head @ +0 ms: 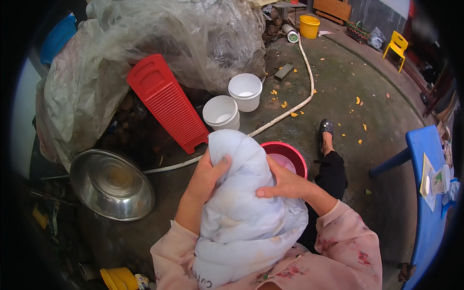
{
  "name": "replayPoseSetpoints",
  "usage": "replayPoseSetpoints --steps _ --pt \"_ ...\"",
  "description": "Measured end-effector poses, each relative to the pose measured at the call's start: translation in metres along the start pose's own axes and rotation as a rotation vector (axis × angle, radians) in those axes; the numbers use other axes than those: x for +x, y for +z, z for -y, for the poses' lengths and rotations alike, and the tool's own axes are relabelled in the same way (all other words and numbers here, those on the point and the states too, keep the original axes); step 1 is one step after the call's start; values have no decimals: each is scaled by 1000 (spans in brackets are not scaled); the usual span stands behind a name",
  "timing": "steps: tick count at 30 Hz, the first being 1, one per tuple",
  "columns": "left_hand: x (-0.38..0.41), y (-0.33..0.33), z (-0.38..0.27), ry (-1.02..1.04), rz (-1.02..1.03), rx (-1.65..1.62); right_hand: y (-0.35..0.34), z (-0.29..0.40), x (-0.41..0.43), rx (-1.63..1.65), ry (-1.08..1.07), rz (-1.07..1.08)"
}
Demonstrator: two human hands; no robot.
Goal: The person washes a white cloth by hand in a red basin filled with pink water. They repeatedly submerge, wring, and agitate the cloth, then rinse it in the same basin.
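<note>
A bulky white padded cloth item (246, 214), folded and bunched up, lies against my lap and chest. Faint stains and some dark printed writing show on it. My left hand (212, 174) grips its upper left side, thumb on top. On its right side, my right hand (286, 183) holds it with the thumb laid over the front. Just beyond it, partly hidden by the cloth and my right hand, stands a red basin (302, 159) with pinkish liquid or cloth inside; I cannot tell which.
A red plastic washboard (170, 108) leans against a plastic-sheeted heap (174, 40). Two white buckets (222, 114) stand beside it. A metal basin (112, 185) tilts at left. A pale hose (286, 116) crosses the ground. At right is a blue plastic table (427, 232).
</note>
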State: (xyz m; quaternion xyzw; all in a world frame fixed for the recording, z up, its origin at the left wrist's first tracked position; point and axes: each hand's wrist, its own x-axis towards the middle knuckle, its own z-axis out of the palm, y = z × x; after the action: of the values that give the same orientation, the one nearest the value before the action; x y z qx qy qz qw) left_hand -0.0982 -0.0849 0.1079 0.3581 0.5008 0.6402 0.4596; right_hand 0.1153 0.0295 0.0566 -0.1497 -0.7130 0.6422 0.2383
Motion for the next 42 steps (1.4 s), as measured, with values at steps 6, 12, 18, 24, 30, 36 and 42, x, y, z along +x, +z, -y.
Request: replayPoseSetpoints --steps 6,12,18,24,30,36,42 --pt "-6 -66 -2 12 -288 88 -39 49 -23 274 202 -138" --pt "-14 -39 -7 101 -6 -399 -44 53 -43 393 185 -154" --pt "-40 -19 31 -182 11 -9 -34 27 -45 362 248 -17" --pt "-76 26 -26 65 48 -394 -58 -12 -35 78 198 431" --pt "-96 46 -40 18 67 -672 -34 4 26 332 -109 23" --pt "-79 42 -62 379 -391 216 67 8 37 -171 -119 573" --pt "-46 4 -11 448 -580 236 114 -35 1 296 127 525"
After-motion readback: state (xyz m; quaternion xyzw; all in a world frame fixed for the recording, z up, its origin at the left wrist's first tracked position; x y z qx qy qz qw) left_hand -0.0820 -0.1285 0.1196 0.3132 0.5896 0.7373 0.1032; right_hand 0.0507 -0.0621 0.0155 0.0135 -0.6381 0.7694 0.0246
